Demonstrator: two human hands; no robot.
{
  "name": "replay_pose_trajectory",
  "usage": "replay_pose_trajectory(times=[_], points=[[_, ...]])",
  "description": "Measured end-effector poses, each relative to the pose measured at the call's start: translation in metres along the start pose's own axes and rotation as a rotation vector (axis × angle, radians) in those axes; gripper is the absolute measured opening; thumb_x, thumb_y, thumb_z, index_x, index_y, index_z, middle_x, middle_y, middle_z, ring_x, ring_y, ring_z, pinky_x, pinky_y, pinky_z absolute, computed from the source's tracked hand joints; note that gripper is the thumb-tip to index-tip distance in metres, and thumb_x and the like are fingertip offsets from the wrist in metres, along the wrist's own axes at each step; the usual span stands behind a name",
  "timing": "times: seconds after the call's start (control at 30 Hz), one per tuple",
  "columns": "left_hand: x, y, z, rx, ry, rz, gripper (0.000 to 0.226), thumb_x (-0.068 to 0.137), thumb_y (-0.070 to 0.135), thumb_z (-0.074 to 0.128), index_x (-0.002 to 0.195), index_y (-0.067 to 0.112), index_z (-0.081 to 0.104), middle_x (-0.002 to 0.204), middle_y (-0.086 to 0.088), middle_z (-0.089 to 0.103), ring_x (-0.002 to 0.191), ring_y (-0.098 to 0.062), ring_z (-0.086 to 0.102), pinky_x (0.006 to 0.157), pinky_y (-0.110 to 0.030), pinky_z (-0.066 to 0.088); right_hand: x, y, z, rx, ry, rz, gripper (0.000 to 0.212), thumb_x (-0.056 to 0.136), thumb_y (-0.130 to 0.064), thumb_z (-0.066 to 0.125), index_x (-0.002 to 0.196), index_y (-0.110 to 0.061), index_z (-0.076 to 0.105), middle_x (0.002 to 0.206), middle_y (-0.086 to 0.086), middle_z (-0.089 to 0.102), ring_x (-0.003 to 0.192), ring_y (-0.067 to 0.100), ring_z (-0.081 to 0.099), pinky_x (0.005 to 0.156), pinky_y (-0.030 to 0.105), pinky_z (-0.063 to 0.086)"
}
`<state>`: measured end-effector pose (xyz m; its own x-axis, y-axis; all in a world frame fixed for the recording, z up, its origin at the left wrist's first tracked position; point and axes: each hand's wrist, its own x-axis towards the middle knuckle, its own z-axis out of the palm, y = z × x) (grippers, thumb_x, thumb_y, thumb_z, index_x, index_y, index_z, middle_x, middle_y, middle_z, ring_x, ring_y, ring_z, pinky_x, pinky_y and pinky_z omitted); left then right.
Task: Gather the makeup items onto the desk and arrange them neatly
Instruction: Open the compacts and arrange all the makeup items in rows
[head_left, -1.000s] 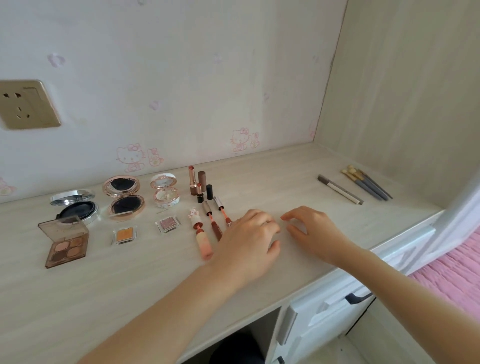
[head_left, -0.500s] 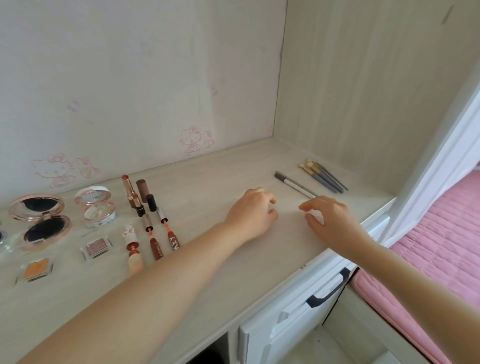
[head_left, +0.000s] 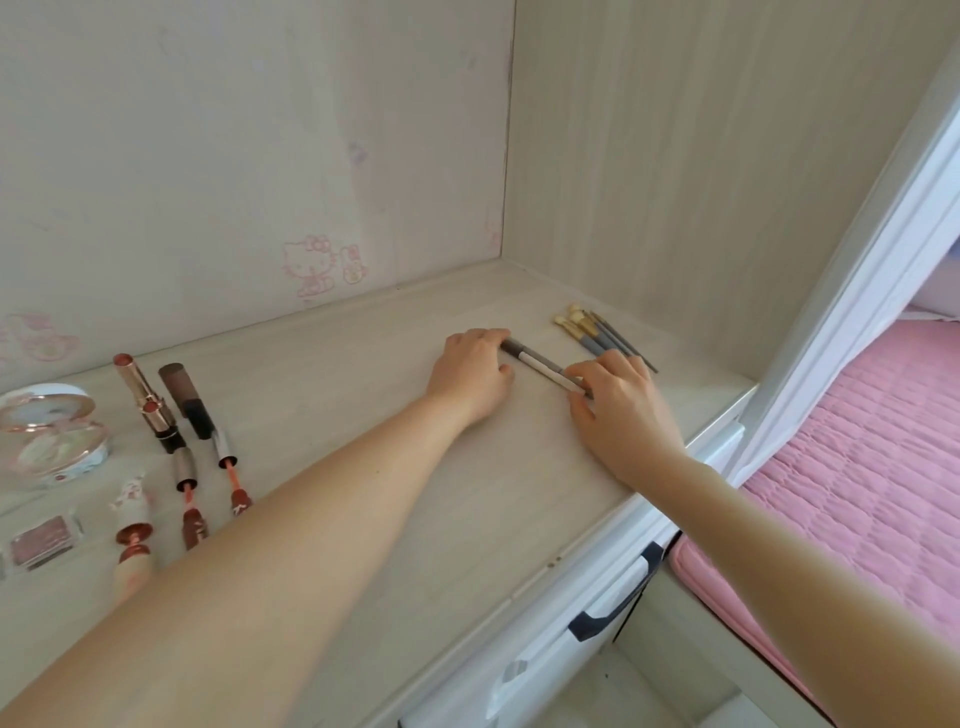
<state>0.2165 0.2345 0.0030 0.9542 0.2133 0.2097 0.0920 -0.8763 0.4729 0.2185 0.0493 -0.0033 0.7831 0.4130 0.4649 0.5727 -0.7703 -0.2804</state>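
A grey-and-white makeup pencil (head_left: 537, 361) lies slanted on the pale wooden desk (head_left: 363, 364), toward its right end. My left hand (head_left: 470, 376) curls its fingers over the pencil's far grey end. My right hand (head_left: 621, 410) pinches the near white end between fingers and thumb. Just beyond my right hand lie several small blue-handled brushes (head_left: 597, 335) in a bundle. At the left stand two open lipsticks (head_left: 143, 397), lip gloss tubes (head_left: 188, 499), a floral compact (head_left: 52, 431) and a pink eyeshadow pan (head_left: 39, 535); my left forearm hides part of this row.
The wallpapered back wall and a wooden side panel (head_left: 701, 182) close the desk at the rear and right. Below the front edge is a white drawer with a dark handle (head_left: 613, 608). A pink bed (head_left: 857, 467) sits to the right.
Both hands moved right and away across the desk, from beside the lip tubes to the pencil, and took hold of its two ends. The view swung right, so the left compacts left the frame.
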Motion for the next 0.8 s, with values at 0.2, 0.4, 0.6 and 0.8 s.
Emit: replay_pose_trajectory(times=[0.2, 0.4, 0.6, 0.8], points=[[0.001, -0.007, 0.001, 0.08, -0.031, 0.094, 0.045, 0.094, 0.02, 0.044, 0.139, 0.021, 0.047, 0.146, -0.008, 0.039, 0.136, -0.03, 0.027, 0.111, -0.038, 0.029, -0.001, 0.001, 0.002, -0.035, 0.013, -0.035, 0.025, 0.093, -0.02, 0.055, 0.114, -0.013, 0.068, 0.107, 0.006, 0.055, 0.103, 0.028, 0.044, 0.08, 0.038, 0.048], [-0.008, -0.008, -0.008, 0.026, 0.017, 0.128, 0.03, 0.091, 0.013, 0.047, 0.118, 0.012, 0.059, 0.124, -0.008, 0.056, 0.123, -0.026, 0.04, 0.1, -0.038, 0.039, -0.003, 0.0, 0.001, -0.026, 0.022, -0.057, 0.021, 0.093, -0.022, 0.057, 0.108, -0.014, 0.068, 0.107, 0.004, 0.057, 0.105, 0.025, 0.043, 0.086, 0.033, 0.044], [-0.021, -0.017, -0.015, -0.007, 0.037, 0.145, 0.017, 0.094, 0.011, 0.05, 0.103, 0.011, 0.065, 0.107, -0.007, 0.061, 0.112, -0.025, 0.048, 0.093, -0.04, 0.043, -0.007, -0.002, -0.001, -0.064, 0.019, -0.086, 0.019, 0.091, -0.028, 0.061, 0.1, -0.013, 0.07, 0.102, 0.003, 0.061, 0.102, 0.026, 0.043, 0.087, 0.034, 0.043], [-0.039, -0.028, -0.035, -0.169, -0.01, 0.086, 0.007, 0.091, 0.015, 0.06, 0.093, 0.019, 0.065, 0.104, -0.004, 0.062, 0.108, -0.023, 0.049, 0.09, -0.031, 0.039, -0.019, -0.012, -0.009, -0.009, 0.047, -0.086, 0.015, 0.089, -0.026, 0.064, 0.095, -0.014, 0.07, 0.096, 0.001, 0.066, 0.1, 0.025, 0.048, 0.085, 0.033, 0.044]])
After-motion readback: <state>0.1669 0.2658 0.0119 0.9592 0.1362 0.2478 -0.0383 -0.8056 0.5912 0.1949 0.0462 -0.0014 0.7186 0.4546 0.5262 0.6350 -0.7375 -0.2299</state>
